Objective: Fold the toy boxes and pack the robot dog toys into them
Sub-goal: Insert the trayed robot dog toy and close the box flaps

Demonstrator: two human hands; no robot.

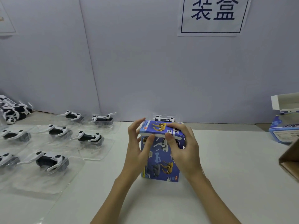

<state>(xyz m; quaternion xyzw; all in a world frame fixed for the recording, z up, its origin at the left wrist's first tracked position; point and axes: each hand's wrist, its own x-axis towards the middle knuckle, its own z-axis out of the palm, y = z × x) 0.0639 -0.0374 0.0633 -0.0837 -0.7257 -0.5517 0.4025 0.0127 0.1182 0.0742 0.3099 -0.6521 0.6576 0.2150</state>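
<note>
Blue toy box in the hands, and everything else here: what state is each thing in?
Blue printed cardboard toy box: upright on the table, top flap folded down.
Left hand: gripping the box's left side.
Right hand: gripping the box's top flap.
White-and-black robot dog toys in clear plastic trays: unpacked, lying on the table.
Second blue box: lid open.

Single head-worn view, looking forward and down across the white tabletop (226, 159) toward a pale grey back wall (145, 62) (wide-angle, edges bowed); both forearms enter from the bottom edge, close to the lens.
</note>
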